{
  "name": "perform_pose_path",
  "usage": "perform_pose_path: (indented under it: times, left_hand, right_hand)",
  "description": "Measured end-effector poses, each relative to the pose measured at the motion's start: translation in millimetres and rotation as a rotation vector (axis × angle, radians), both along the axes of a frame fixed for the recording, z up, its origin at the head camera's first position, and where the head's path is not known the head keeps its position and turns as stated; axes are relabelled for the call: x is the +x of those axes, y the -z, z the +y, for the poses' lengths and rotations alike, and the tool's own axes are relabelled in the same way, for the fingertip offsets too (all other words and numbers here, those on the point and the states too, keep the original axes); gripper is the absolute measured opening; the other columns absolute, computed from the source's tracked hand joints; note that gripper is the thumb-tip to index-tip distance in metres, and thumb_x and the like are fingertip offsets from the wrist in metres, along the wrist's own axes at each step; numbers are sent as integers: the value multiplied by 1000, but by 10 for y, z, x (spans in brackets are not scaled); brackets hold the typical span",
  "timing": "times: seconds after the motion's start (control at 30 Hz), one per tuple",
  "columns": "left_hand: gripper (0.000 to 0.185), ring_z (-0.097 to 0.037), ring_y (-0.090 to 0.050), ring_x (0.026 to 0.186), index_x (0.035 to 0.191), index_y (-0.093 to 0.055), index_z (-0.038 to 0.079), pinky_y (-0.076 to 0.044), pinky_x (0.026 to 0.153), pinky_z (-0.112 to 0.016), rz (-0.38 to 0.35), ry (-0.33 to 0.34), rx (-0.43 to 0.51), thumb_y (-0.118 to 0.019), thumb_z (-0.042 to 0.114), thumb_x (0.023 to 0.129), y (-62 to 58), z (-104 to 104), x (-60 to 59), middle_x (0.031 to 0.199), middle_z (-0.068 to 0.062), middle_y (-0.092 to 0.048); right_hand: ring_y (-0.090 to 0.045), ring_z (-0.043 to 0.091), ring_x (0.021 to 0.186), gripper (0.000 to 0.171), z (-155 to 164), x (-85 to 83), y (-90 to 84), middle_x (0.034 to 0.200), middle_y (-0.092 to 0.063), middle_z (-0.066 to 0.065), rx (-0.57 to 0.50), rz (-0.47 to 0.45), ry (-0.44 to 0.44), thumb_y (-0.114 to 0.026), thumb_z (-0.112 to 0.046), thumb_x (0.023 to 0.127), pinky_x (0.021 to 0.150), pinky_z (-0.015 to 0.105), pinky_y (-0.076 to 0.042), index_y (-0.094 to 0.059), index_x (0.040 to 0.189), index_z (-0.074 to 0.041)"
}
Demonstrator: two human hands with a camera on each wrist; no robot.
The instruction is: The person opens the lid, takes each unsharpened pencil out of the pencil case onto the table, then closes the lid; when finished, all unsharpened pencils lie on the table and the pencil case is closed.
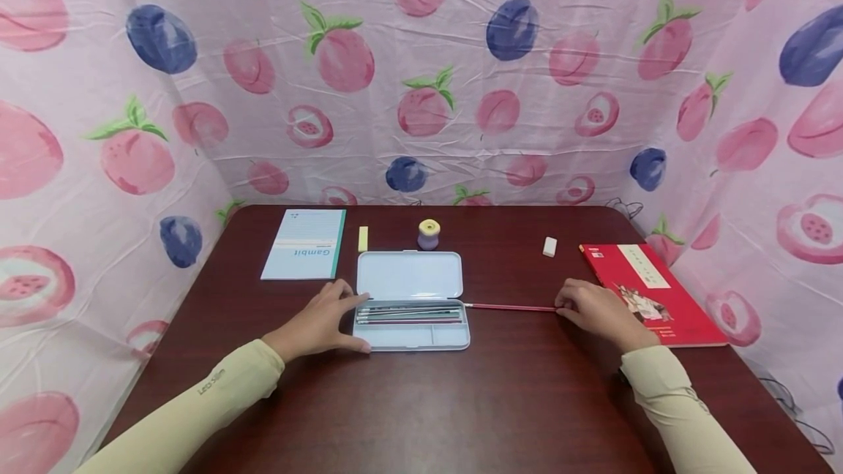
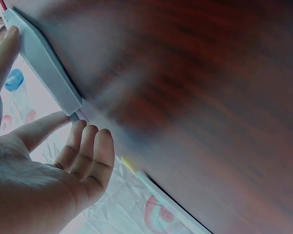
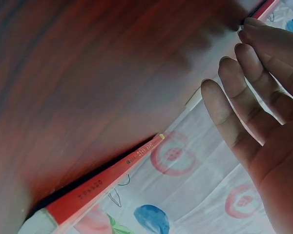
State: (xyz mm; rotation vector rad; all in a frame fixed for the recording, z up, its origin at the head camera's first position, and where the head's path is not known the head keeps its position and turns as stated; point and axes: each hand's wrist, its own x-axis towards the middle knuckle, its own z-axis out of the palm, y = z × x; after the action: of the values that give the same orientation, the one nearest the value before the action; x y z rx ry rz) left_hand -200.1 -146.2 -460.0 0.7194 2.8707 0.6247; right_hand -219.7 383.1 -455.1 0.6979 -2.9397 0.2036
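An open white pencil case lies mid-table, its lid folded back and several pencils in its long compartment. My left hand spans its left end, thumb at the front corner and index finger at the hinge corner. In the left wrist view the other fingers are loosely bent beside it. My right hand pinches the right end of a red pencil between thumb and index finger. The pencil's eraser end points at the case's right edge.
Behind the case stand a yellow strip and a small yellow-and-purple round object. A white eraser lies farther right. A notebook is at the back left, and a red book lies beside my right hand.
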Motion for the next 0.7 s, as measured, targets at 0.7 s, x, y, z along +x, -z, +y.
perform_pose_path:
  times: [0.7]
  left_hand:
    - [103,-20,-49,110,156,-57,15,-51,92,-40,-2,4,-16,-92,64,72,-24,-1,8,121,-5,-57]
  right_hand:
    - [-70,16,85,18,-305,53,-108,91,-72,-5,-65,116,-46,-94,-18,81,77,41,-62,-83,95,-19]
